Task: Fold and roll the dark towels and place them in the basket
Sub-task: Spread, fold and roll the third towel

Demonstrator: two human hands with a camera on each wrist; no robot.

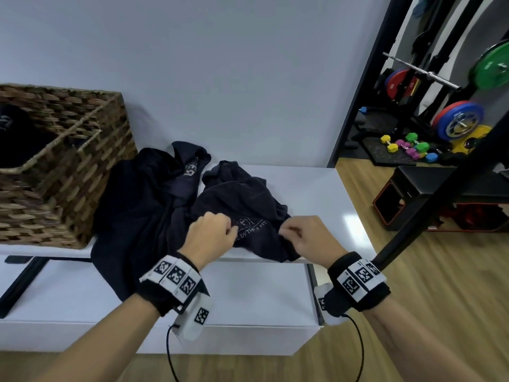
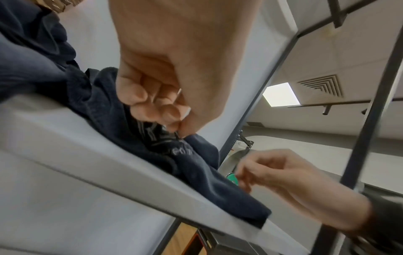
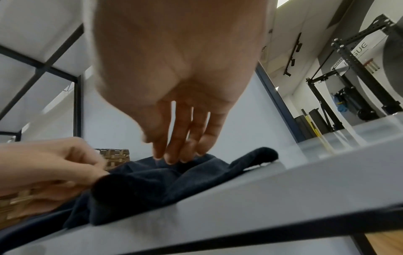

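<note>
With the left hand [image 1: 210, 235] pinching the crumpled dark towel [image 1: 242, 205] on the white bench [image 1: 325, 188] and the right hand [image 1: 304, 236] fingering its edge, find two corners, then spread it flat before folding.

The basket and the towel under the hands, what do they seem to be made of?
The basket: woven natural fibre, perhaps wicker or seagrass, going by its brown and tan plaited strips and matte look. The towel: soft dark navy cloth, probably cotton terry; it crumples in loose folds, looks slightly fuzzy and bears pale lettering.
</note>
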